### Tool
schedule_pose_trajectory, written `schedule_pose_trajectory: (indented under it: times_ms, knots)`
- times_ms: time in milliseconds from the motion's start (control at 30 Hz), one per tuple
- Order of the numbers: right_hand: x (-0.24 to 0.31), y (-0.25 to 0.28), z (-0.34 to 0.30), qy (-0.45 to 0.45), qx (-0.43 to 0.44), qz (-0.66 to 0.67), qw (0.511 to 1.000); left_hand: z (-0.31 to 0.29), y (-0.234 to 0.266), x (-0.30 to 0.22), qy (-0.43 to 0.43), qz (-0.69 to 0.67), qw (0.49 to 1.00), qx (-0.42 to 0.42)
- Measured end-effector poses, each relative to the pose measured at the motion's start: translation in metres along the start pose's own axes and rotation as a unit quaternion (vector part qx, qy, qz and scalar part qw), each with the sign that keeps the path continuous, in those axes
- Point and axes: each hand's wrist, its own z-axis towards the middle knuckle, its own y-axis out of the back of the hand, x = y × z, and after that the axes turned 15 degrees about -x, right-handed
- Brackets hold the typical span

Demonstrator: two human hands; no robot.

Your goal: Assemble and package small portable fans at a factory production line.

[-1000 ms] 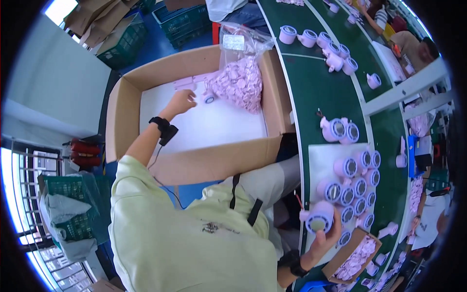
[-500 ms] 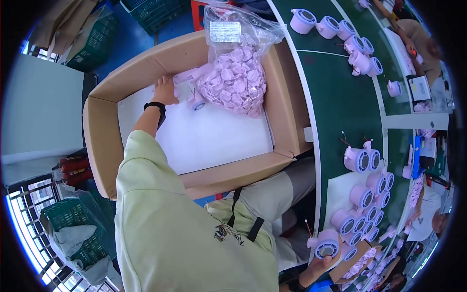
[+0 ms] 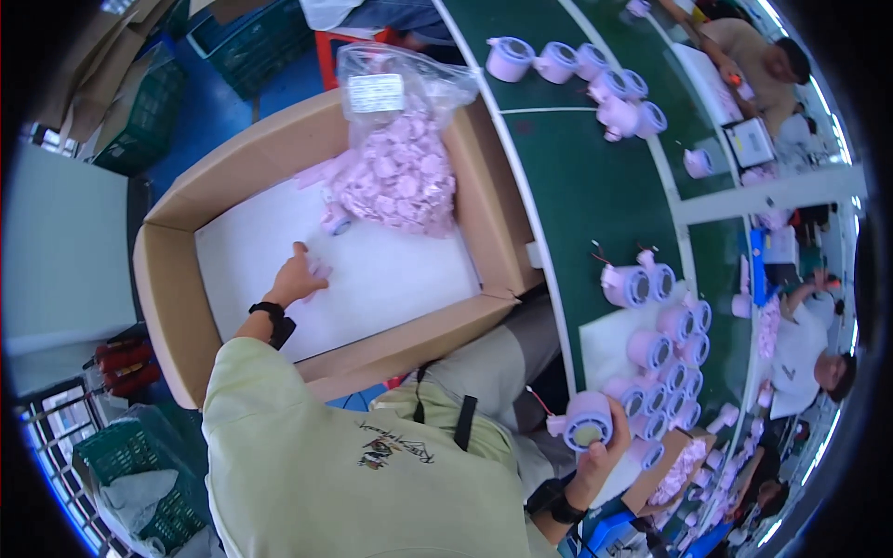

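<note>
My left hand (image 3: pixel 296 278) is inside the cardboard box (image 3: pixel 172 265), over its white bottom. Its fingers are on a small pink plastic piece (image 3: pixel 318 271), partly hidden and blurred. My right hand (image 3: pixel 600 458) grips a round pink plastic housing (image 3: pixel 587 418) with a ring-shaped face and a short wire, held up at the bench's near edge. In the box, another small pink housing (image 3: pixel 336 219) lies beside a clear plastic bag (image 3: pixel 398 177) full of pink plastic parts.
On the green bench (image 3: pixel 581 177) to the right stand several pink housings (image 3: pixel 649 351), many grouped on a white sheet. A small carton (image 3: pixel 672 474) of pink parts sits at lower right. Co-workers (image 3: pixel 758 65) are across the bench. Green crates (image 3: pixel 256 46) stand behind the box.
My left hand has moved from the box's far side toward me, with the small pink piece at its fingers. My right hand has raised the pink housing off the bench area.
</note>
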Motion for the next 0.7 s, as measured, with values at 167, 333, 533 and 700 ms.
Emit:
schedule_pose_trajectory:
  times_ms: [167, 333, 533, 700]
  knots:
    - [0.020, 0.001, 0.010, 0.002, 0.111, 0.081, 0.990, -0.019, -0.003, -0.016, -0.063, 0.108, 0.988, -0.093]
    - [0.029, 0.025, 0.004, 0.022, 0.086, 0.099, 0.991, -0.024, 0.016, -0.035, -0.089, 0.168, 0.980, -0.055]
    - [0.014, 0.066, -0.010, 0.027, 0.033, 0.146, 0.988, -0.073, 0.072, -0.173, -0.251, 0.004, 0.960, -0.125]
    - [0.010, 0.084, -0.015, 0.034, 0.020, 0.157, 0.987, -0.100, 0.089, -0.333, -0.403, -0.084, 0.908, -0.085]
